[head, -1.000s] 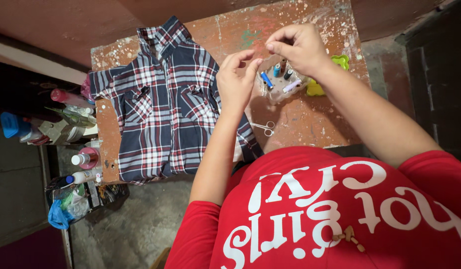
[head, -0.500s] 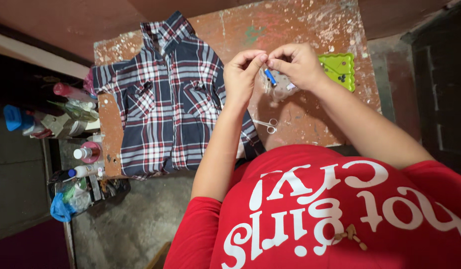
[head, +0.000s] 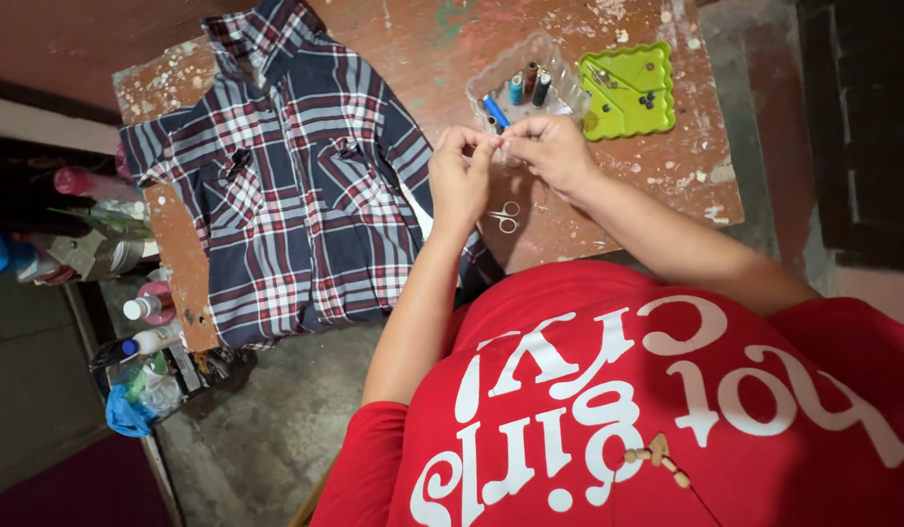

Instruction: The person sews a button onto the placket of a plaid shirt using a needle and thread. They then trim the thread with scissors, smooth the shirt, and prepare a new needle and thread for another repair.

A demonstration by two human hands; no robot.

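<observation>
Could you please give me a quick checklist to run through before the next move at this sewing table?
1. Both hands together: left hand and right hand meet fingertip to fingertip above the table. Ok.
2. Needle or thread between the fingers: too small to see. Cannot tell.
3. Scissors close by: lying on the table just below the hands. Ok.
4. Thread spools at hand: in the clear tray beyond the hands. Ok.
5. Plaid shirt laid flat: spread out on the table, untouched. Ok.
</observation>
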